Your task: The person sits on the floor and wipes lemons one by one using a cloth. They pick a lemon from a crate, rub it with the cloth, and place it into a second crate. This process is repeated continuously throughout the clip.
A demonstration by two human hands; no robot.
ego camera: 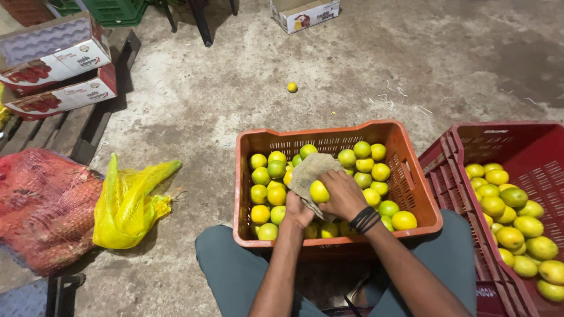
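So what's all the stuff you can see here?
orange crate: one, orange plastic, centre, between the person's knees
citrus fruits: many, yellow-green, in the orange crate
red crate: one, red, right, holding more yellow-green fruit
loose fruit: one, yellow, alone on the concrete floor
cloth: one, beige, over the orange crate
yellow mesh bag: one, on the floor, left
red mesh sack: one, far left
cardboard boxes: two stacked top left, one more at the top
left hand: holds the cloth
right hand: holds a yellow fruit against the cloth; black bands on the wrist
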